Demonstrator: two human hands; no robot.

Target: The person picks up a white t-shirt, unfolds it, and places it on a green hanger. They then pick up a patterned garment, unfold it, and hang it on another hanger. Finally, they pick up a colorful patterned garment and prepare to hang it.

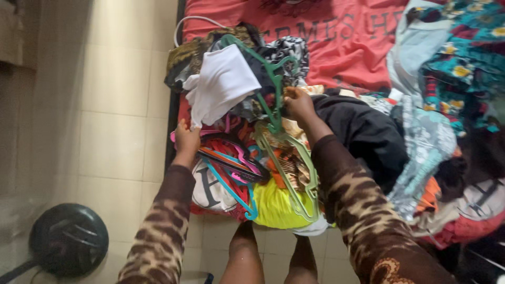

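A white garment (223, 84) hangs on a green plastic hanger (273, 79) above a heap of clothes on a bed. My right hand (297, 102) is closed on the green hanger's neck beside the hook. My left hand (185, 138) pinches the lower corner of the white garment. Under my hands lie more hangers: a pale green hanger (294, 173), a teal hanger (231, 189) and pink and dark ones. Both my sleeves are leopard-patterned.
A red bedsheet (336, 42) covers the bed. A black garment (363, 131), patterned blue fabrics (452, 68) and a yellow cloth (276, 202) lie in the pile. The beige tiled floor (115, 105) is at the left, with a round black fan base (68, 239) on it.
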